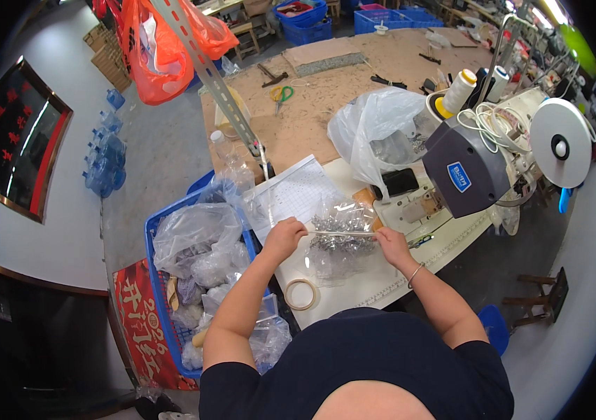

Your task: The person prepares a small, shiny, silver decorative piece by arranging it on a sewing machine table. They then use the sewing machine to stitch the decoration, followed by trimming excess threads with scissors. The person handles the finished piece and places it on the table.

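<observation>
A thin whitish strip runs straight and level between my two hands; I cannot tell if it is cord, tape or elastic. My left hand is closed on its left end, and my right hand pinches the other end. Right beneath it lies a clear plastic bag with many small shiny silver pieces. A printed grid sheet rests beyond my left hand. Nearer to me, a roll of tape lies flat on the white sewing table.
A sewing machine with thread cones and a white reel stands at right. Left of the table is a blue crate of plastic bags. Scissors lie on the brown worktable; an orange bag hangs at upper left.
</observation>
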### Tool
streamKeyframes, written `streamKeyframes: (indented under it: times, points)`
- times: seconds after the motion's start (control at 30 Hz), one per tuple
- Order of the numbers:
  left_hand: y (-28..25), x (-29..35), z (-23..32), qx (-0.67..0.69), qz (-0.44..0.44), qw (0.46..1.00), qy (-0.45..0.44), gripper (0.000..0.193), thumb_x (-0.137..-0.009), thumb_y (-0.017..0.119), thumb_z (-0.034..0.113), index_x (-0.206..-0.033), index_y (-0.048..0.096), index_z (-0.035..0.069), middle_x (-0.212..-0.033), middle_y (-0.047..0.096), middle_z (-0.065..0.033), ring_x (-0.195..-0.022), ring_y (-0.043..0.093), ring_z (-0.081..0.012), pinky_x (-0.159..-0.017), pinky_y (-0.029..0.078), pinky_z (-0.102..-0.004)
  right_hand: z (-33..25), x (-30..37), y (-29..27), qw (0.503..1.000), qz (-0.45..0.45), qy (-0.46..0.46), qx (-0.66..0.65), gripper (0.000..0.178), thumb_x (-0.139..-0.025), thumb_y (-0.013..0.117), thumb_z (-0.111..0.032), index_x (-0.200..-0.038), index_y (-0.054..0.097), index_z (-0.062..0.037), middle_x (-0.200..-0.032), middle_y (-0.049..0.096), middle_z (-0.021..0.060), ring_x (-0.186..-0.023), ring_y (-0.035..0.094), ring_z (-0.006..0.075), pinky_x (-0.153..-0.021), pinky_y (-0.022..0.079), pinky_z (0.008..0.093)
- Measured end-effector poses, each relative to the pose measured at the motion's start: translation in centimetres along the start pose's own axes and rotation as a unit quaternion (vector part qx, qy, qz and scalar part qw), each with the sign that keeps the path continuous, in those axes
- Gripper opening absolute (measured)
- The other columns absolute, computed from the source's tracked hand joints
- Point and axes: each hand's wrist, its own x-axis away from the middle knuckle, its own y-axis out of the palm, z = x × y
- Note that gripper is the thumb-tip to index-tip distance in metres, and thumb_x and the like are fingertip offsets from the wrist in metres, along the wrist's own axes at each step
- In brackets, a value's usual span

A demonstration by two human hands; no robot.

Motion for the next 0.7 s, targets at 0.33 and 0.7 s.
streamKeyframes:
  times: [0.33,0.7]
  points:
    - [2.7,1.7,2.8,-0.213,0.235,0.948,0.045,0.007,-0.072,0.069,0.015,-0.076,0.065,0.016,-0.093,0.05,0.0001,-0.088,0.047,-0.0225,-0.08,0.034,-0.0354,3.5,-1.0,-0.9,0.837,-0.077,0.144,-0.522,0.018,-0.092,0.048,-0.016,-0.086,0.059,-0.0038,-0.095,0.063,0.0091,-0.091,0.058,0.0213,-0.081,0.045,0.0325]
    - [2.5,-2.5,5.7,0.496,-0.127,0.858,-0.047,0.017,-0.096,0.042,0.018,-0.087,0.05,0.006,-0.099,0.062,-0.0069,-0.109,0.051,-0.0171,-0.098,0.032,-0.036,-4.2,-5.1,1.5,0.728,-0.054,0.056,-0.681,0.022,-0.095,0.048,-0.024,-0.08,0.048,-0.0077,-0.066,0.04,-0.0014,-0.057,0.039,0.0094,-0.06,0.042,0.0272]
